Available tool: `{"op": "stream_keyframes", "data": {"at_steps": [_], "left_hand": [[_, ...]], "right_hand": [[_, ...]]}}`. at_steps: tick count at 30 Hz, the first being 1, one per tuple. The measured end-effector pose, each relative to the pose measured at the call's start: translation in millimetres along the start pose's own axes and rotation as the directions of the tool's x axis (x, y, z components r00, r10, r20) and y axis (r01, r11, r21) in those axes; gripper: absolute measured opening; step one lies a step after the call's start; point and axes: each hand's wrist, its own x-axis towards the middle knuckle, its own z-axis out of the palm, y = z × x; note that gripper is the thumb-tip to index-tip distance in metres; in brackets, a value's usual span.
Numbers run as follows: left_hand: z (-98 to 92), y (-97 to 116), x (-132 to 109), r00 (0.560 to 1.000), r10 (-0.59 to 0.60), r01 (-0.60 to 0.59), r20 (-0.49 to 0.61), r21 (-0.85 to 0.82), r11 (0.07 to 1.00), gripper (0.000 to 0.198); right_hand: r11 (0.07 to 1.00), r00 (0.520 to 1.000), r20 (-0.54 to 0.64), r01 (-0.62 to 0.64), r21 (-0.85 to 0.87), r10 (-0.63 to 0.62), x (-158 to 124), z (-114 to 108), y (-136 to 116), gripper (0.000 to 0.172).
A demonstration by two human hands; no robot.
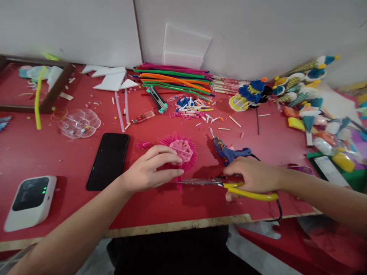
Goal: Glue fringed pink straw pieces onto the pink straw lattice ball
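Observation:
A bright pink fringed disc [192,164], with a lattice of paler pink sticks at its centre, is near the middle of the red table. My left hand [156,168] grips its left and lower edge; the fingertips partly cover it. A narrow pink strip [179,186] hangs below my thumb. In my right hand [249,175] are scissors with yellow handles [255,194], their blades pointing left, with the tips at the pink strip. Just beyond the right hand lies a blue glue gun [229,152]. Left of the disc is a small pink fringed bunch [143,144].
A black phone [108,162] and a white device with green lights [31,202] lie left. Behind are colourful pipe cleaners [174,80], a box cutter [157,99], scraps [193,105] and a clear flower-shaped tray [80,124]. Small cone-shaped crafts [298,86] crowd the right.

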Motion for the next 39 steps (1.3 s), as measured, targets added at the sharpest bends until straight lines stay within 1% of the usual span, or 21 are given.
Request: {"op": "stream_keyframes", "data": {"at_steps": [8,14,19,22,26,30,33,37,39], "left_hand": [[-0.8,0,-1,1.0,-0.007,0.007,0.007,-0.003,1.0,0.02],[-0.6,1,0,1.0,-0.023,0.023,0.005,-0.013,1.0,0.019],[0.6,0,-2,1.0,-0.007,0.007,0.002,0.001,1.0,0.02],[1.2,0,-4,1.0,-0.001,0.001,0.005,0.012,1.0,0.021],[1.7,0,-4,1.0,0.009,-0.009,-0.001,0.022,1.0,0.019],[1.4,0,-4,1.0,0.008,-0.008,-0.011,0.02,1.0,0.02],[0.7,0,-4,1.0,0.011,-0.011,-0.002,0.027,1.0,0.02],[1.1,-1,-4,1.0,0.013,-0.013,-0.012,0.024,1.0,0.019],[1.5,-1,-4,1.0,0.004,-0.003,-0.012,0.023,1.0,0.019]], "right_hand": [[1.0,1.0,0.012,-0.013,-0.004,0.013,2,1,1,0.065],[1.0,0.999,0.02,-0.026,0.006,0.026,2,4,2,0.068],[0.997,0.999,0.048,-0.024,0.079,0.02,1,4,-1,0.067],[0.995,0.999,0.04,-0.03,0.098,0.026,1,5,-2,0.068],[0.997,1.0,-0.006,0.006,0.075,-0.005,0,6,-1,0.069],[0.997,1.0,-0.018,0.022,0.067,-0.021,-1,5,-3,0.066],[0.997,0.998,-0.027,0.058,0.058,-0.057,-1,5,-4,0.066],[0.993,0.994,-0.044,0.102,0.063,-0.099,0,10,-2,0.067],[0.992,0.991,-0.066,0.118,0.039,-0.115,0,13,1,0.066]]}}
